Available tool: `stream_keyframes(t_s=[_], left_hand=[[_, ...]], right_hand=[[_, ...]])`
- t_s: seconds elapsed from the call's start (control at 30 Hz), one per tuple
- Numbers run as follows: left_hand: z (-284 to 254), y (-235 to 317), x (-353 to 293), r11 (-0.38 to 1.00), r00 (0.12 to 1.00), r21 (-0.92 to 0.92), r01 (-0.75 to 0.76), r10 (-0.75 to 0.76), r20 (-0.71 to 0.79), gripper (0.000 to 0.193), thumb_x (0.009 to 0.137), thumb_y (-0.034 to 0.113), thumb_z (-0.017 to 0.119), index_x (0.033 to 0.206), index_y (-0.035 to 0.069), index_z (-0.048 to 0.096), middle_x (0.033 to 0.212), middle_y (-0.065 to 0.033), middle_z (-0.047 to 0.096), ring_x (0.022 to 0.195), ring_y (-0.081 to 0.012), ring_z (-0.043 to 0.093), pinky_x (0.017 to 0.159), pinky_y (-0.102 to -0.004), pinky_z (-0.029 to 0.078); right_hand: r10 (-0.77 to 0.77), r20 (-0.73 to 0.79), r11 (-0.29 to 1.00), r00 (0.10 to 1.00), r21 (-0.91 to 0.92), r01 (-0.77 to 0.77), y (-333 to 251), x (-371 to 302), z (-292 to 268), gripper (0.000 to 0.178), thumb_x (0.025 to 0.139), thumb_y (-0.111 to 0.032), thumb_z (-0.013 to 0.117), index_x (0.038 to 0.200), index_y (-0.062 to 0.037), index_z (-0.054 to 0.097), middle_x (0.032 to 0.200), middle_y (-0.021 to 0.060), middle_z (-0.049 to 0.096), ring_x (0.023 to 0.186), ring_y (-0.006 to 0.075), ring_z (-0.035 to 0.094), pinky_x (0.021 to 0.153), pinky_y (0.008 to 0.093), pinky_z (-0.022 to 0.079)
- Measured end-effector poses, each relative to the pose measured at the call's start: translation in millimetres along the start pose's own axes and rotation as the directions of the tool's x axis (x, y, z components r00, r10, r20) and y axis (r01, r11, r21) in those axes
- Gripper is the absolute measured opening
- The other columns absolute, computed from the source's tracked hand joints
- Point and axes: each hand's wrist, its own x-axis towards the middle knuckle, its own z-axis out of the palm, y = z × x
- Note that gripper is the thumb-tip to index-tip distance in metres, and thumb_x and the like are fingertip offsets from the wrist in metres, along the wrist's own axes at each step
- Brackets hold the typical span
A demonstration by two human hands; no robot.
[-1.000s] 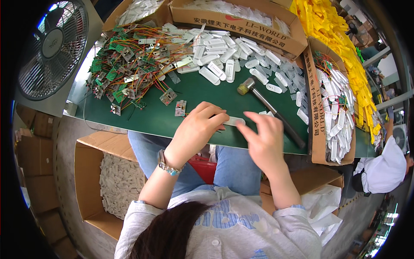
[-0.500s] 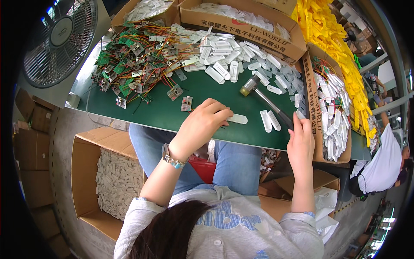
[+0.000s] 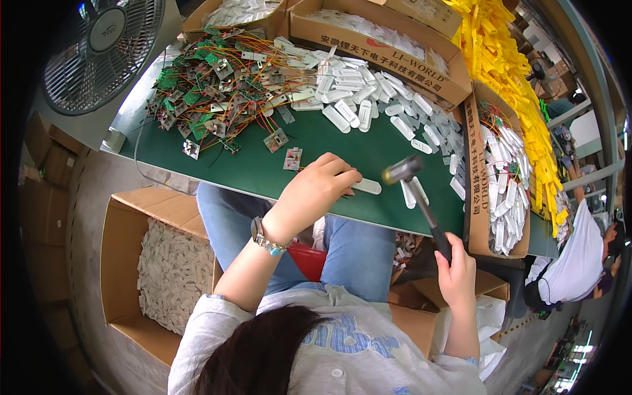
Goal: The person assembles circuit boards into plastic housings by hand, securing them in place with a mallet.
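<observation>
My left hand (image 3: 315, 192) is closed at the table's front edge, its fingertips pressing on one end of a slim white plastic casing (image 3: 368, 187) that lies on the green tabletop. In my right hand (image 3: 457, 271) is the black handle of a hammer (image 3: 429, 214). The hammer's head, dark with a yellowish face and slightly blurred, hangs to the right of the casing, apart from it. Beneath the hammer lie two more white casings (image 3: 409, 195), partly hidden. A small circuit board (image 3: 292, 158) lies just beyond my left hand.
Wired circuit boards (image 3: 217, 89) are heaped at the back left, beside a pile of white casings (image 3: 345, 92). Cardboard boxes (image 3: 382, 49) of parts line the back and right. A fan (image 3: 105, 56) stands far left; a box of small pale pieces (image 3: 172, 276) sits below.
The hammer and my right hand have come nearer to my body, and the hammer's head has moved closer to the held casing. My left hand stays on the casing. The view has shifted slightly.
</observation>
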Motion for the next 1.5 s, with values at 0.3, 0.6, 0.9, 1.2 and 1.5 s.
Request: stream_keyframes(t_s=[0.3,0.6,0.9,1.2,1.5], left_hand=[[-0.1,-2.7,0.2,1.0,1.0,-0.029,-0.013,0.013,-0.014,0.024,0.079,0.013,0.075,0.101,0.006,0.067,0.105,-0.0063,0.067,0.104,-0.0276,0.061,0.089,-0.0381,0.053],[-3.2,0.4,-1.3,0.982,0.988,-0.105,0.155,-0.152,0.037,0.039,0.078,0.016,0.078,0.109,0.003,0.059,0.106,-0.0087,0.069,0.107,-0.03,0.061,0.09,-0.0393,0.052],[-3.2,1.6,-3.4,0.967,0.979,-0.159,0.199,-0.203,-0.011,0.054,0.076,0.015,0.08,0.121,0.003,0.051,0.112,-0.0099,0.071,0.11,-0.0327,0.06,0.092,-0.0402,0.051],[-5.3,1.5,4.1,0.97,0.987,-0.186,0.158,-0.16,0.001,0.052,0.075,0.012,0.08,0.119,0.002,0.055,0.11,-0.0122,0.07,0.109,-0.0328,0.06,0.092,-0.0411,0.05],[1.6,4.1,0.1,0.995,0.996,-0.015,0.095,-0.095,0.0,0.027,0.081,0.004,0.071,0.107,0.001,0.065,0.109,-0.0126,0.066,0.106,-0.0317,0.061,0.09,-0.0417,0.051]], right_hand=[[-0.14,-0.189,0.98,0.972,-0.165,0.109,5.0,-8.6,17.0,0.039,0.093,-0.003,0.06,0.13,0.0045,0.052,0.099,0.0214,0.068,0.079,0.0388,0.069,0.069,0.0424,0.055],[-0.065,-0.307,0.997,0.949,0.017,0.074,7.3,-4.5,13.3,0.04,0.094,-0.002,0.059,0.132,0.0053,0.051,0.111,0.0225,0.069,0.091,0.0381,0.071,0.078,0.04,0.056],[-0.257,-0.157,0.964,0.954,-0.118,0.24,-11.6,14.1,24.2,0.043,0.086,0.002,0.063,0.129,0.002,0.056,0.107,0.0217,0.069,0.083,0.041,0.069,0.071,0.0418,0.056],[-0.04,-0.334,0.98,0.942,0.173,0.102,2.6,47.8,22.5,0.044,0.087,-0.008,0.073,0.126,-0.0007,0.055,0.089,0.0154,0.063,0.075,0.0334,0.064,0.068,0.0398,0.052],[-0.361,-0.189,0.909,0.913,-0.292,0.299,-3.0,91.7,26.0,0.041,0.081,-0.014,0.076,0.119,-0.0027,0.064,0.106,0.01,0.062,0.1,0.0294,0.061,0.086,0.0414,0.049]])
